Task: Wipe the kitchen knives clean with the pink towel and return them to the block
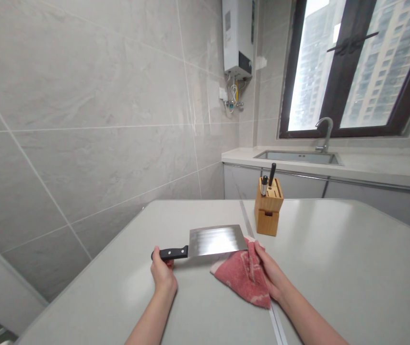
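My left hand [163, 273] is closed round the black riveted handle of a cleaver [216, 241]. Its broad steel blade points to the right, held above the table. A pinkish-red cloth with pale markings [245, 275] hangs from my right hand [271, 273], which grips it at the blade's far end. The cloth touches or covers the lower right corner of the blade; its fold hides exactly how it lies there. Beyond the cloth stands a wooden knife block [268, 206] with two black-handled tools in its slots.
A pale table [100, 292] with a metal seam spreads under my hands. Behind it runs a white counter [380, 160] with a sink [300, 156] and a faucet [327, 132]. A tiled wall [93, 96] rises on the left.
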Demonstrator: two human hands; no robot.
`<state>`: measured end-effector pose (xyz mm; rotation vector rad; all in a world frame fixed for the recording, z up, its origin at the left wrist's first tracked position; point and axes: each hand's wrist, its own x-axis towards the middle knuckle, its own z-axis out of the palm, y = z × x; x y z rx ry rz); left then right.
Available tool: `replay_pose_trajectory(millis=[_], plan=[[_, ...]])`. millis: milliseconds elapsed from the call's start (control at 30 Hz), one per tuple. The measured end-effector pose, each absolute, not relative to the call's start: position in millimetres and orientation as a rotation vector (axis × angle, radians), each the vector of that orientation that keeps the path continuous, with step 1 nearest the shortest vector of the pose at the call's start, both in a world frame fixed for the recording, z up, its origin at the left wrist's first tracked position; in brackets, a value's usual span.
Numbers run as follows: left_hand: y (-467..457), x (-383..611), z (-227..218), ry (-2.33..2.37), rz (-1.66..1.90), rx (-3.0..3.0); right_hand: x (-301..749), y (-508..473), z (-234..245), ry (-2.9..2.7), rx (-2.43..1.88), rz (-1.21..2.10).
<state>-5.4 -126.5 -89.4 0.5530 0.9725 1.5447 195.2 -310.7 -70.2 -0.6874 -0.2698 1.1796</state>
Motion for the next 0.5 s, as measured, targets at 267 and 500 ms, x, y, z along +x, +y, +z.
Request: replay_pose_trajectory(millis=[267,500], plan=[[-130.4,-0.9,-90.9,0.996,1.538,0.61,210.4,-313.1,-76.4,-0.26,-0.657,1.204],[-136.2,0.9,-91.2,0.963,1.495,0.692,215.0,-311.3,-87.7,-0.268,-0.651,1.288]])
